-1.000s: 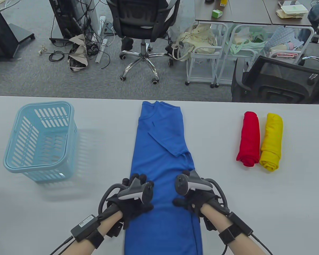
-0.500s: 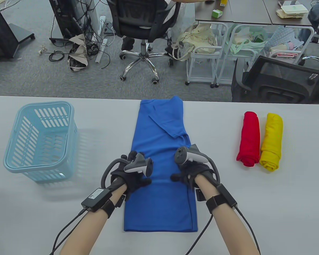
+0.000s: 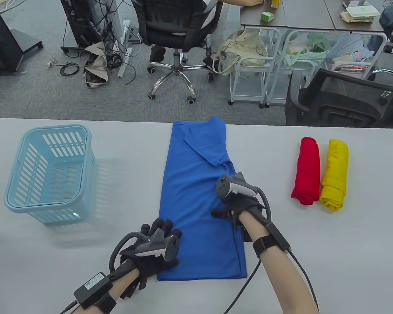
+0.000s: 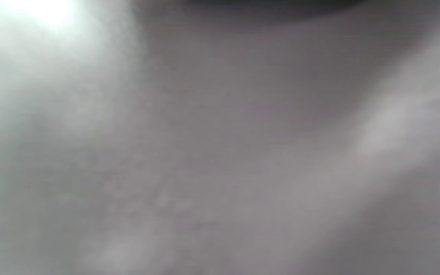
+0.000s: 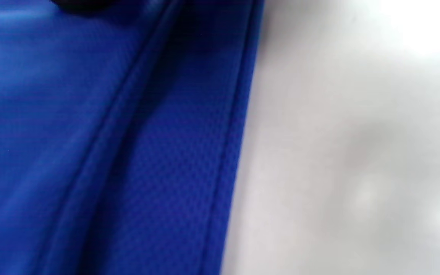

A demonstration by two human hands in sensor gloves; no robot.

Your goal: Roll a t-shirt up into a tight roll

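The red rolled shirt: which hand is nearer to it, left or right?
Right. The right hand rests on the blue t-shirt's right edge, toward the red roll. The left hand lies at the shirt's opposite, near-left corner.

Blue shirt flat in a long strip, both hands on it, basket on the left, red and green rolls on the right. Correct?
One error: the rolls beside the blue shirt are red and yellow, not green, as the table view shows. The rest stands: left hand, right hand, basket.
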